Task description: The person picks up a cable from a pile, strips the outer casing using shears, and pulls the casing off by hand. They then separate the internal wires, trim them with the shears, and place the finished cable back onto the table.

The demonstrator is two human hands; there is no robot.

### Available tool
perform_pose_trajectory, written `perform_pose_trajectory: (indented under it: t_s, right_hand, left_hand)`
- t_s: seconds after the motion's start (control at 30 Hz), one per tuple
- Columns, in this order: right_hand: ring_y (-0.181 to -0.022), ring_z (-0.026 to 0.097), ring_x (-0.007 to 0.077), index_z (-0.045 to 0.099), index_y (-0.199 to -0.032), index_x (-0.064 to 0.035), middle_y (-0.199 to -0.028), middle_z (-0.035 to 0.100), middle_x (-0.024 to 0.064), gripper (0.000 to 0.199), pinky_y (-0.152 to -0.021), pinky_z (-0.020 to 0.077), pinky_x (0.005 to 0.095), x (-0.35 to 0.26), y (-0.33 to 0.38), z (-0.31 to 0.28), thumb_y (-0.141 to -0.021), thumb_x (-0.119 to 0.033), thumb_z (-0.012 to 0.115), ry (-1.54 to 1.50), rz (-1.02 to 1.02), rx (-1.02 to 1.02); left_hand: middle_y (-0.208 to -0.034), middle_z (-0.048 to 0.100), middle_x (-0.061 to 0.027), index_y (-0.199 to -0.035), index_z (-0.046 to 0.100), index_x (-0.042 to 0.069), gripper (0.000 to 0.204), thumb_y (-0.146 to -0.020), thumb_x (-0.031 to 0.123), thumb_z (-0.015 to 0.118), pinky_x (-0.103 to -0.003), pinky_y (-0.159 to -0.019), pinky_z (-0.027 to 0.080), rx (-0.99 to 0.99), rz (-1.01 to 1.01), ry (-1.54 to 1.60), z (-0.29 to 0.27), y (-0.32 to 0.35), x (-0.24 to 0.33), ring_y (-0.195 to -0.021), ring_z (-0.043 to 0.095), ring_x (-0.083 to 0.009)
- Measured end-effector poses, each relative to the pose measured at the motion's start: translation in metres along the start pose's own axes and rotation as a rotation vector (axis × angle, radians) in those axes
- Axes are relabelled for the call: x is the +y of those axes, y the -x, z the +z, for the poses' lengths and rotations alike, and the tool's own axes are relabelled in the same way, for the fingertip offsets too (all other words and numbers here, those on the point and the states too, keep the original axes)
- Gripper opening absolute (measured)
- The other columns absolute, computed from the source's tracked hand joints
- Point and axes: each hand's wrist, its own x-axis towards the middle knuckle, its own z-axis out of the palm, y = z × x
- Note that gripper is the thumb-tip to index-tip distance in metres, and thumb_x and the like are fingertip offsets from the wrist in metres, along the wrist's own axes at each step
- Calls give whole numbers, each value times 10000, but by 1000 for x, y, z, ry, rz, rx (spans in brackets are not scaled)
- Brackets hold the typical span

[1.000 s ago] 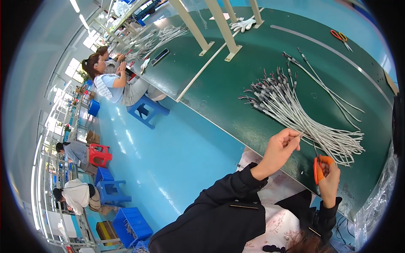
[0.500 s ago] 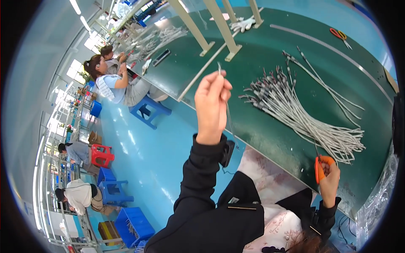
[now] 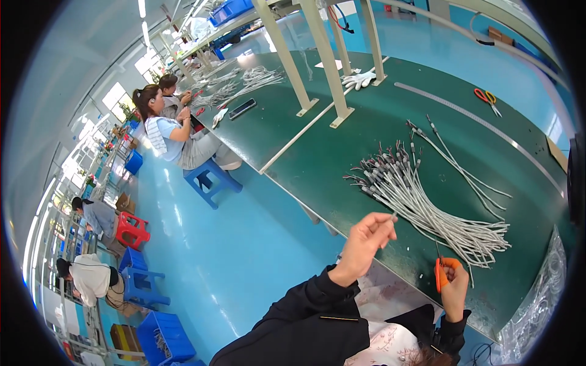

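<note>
The bundle of cables [image 3: 436, 216] lay on the green counter [image 3: 317, 165], its dark-tipped ends fanned away from you, probably so that each could be picked out. Left of the bundle's near side, your left hand [image 3: 368, 243] had thumb and fingertips pinched on a thin pale piece, seemingly for fine control. Just nearer you than the bundle, your right hand [image 3: 453, 285] curled around orange-handled scissors [image 3: 438, 276], blades pointing outward, presumably kept ready. Far left of the bundle, a blue bin [image 3: 178, 335] held pale strands [image 3: 162, 343], too small to identify.
</note>
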Motion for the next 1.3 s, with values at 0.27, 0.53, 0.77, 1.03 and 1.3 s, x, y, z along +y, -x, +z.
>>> perform_pose_trajectory:
  t_s: [0.27,0.53,0.77,1.03,1.3]
  right_hand:
    - [-547,427,12,576,-932,35,-636,503,-36,114,-478,312,168,1,1,5,-855,-42,610,-26,36,5]
    - [-573,446,18,573,-957,33,-688,531,-31,124,-498,332,168,5,3,2,-861,-43,592,-8,42,-21]
    - [-582,453,21,570,-970,35,-697,527,-35,138,-511,340,165,10,-2,1,-862,-48,588,-6,52,-38]
    - [-571,436,17,567,-966,36,-680,509,-40,139,-503,322,167,6,-5,2,-857,-48,588,1,9,-44]
    - [-558,431,17,569,-948,32,-664,505,-43,119,-489,313,172,-6,-9,10,-861,-48,580,-5,15,-103]
  left_hand:
    - [-786,579,-28,-1068,565,-8,171,-934,87,517,-189,-575,351,-129,-121,79,18,11,-21,-646,440,-52]
    - [-789,580,-32,-1059,570,-2,160,-925,74,527,-193,-573,354,-113,-121,84,14,9,-16,-648,443,-57]
    - [-797,586,-40,-1023,576,-2,143,-907,79,549,-196,-571,376,147,210,26,-18,-25,49,-683,503,-75]
    - [-756,599,-55,-951,591,-10,110,-892,76,557,-184,-482,334,482,763,-228,-107,-81,186,-567,438,-53]
    - [-917,651,-172,-829,680,35,166,-772,189,652,-341,-816,453,918,909,-1365,-231,-156,349,-920,601,-286]
